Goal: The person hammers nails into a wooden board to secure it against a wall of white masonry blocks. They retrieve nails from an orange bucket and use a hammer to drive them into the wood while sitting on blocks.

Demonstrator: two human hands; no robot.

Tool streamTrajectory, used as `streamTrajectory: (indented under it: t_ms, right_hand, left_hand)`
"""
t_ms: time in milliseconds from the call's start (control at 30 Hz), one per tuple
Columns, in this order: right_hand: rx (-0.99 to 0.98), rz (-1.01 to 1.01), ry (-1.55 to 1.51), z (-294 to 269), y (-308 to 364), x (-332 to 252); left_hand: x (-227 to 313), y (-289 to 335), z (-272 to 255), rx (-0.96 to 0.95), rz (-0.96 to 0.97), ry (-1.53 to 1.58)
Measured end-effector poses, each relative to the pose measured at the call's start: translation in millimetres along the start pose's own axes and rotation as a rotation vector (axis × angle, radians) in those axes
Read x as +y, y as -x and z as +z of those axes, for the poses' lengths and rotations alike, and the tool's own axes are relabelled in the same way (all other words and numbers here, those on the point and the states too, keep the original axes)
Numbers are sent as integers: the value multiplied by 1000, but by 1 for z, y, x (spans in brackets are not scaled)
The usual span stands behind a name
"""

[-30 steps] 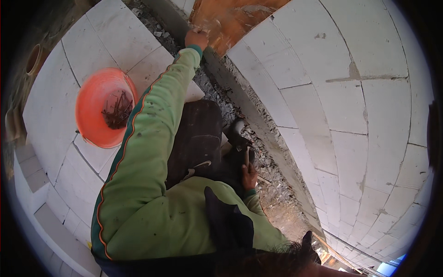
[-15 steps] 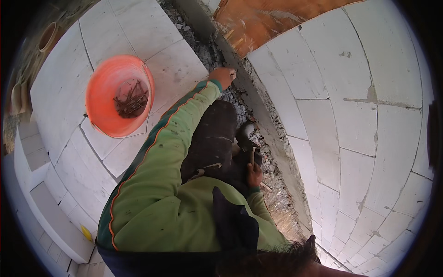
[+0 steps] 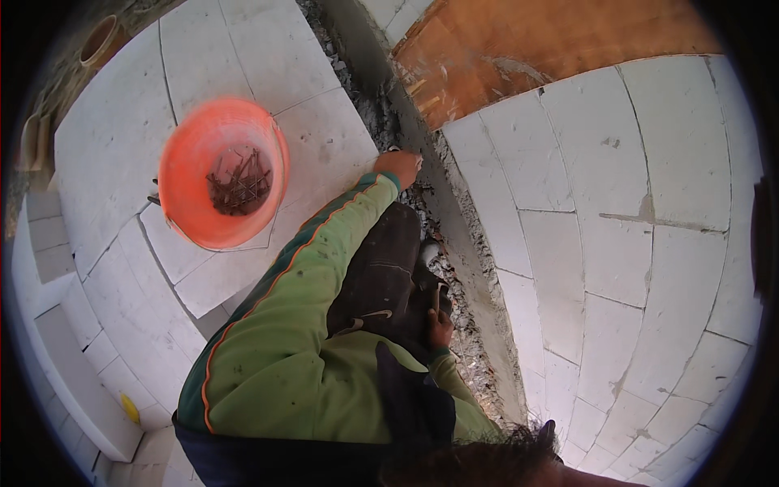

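Note:
My left hand [image 3: 398, 169] reaches out past my knee to the grey concrete strip [image 3: 423, 130] beside the gap. Its fingers are closed together at the strip's face; what they pinch, if anything, is too small to tell. Close to my body, my right hand [image 3: 441, 329] is wrapped round the wooden handle of a hammer [image 3: 436, 299], whose head points away from me, over my dark shoe. On the pale blocks to the left stands an orange bucket [image 3: 180, 183] with several thin rusty nails [image 3: 240, 185] in its bottom.
Pale block courses [image 3: 560, 243] rise on the right, with an orange-brown board [image 3: 527, 40] at the far end. Broken rubble [image 3: 388, 122] fills the narrow gap by the concrete strip. A clay-coloured pipe [image 3: 99, 42] and a yellow object [image 3: 130, 407] lie at the left.
The view has shifted, so the bucket and blocks sit a little lower and farther right. My left hand stays closed at the concrete strip; my right hand still grips the hammer.

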State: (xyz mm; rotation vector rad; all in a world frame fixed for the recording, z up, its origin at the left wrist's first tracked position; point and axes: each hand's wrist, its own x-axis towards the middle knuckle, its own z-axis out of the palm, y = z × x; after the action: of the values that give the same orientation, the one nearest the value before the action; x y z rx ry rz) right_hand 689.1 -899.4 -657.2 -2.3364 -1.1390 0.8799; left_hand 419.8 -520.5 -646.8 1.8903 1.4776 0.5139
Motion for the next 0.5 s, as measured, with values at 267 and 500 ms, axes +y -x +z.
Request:
streamTrajectory:
  t_ms: [267,500]
  right_hand:
    - [-31,37,89,0,-5,-2]
    - [-71,-43,64,0,-4,-26]
  left_hand:
    - [-6,-2,8,99,65,-10]
    - [-14,-4,10,69,-17,65]
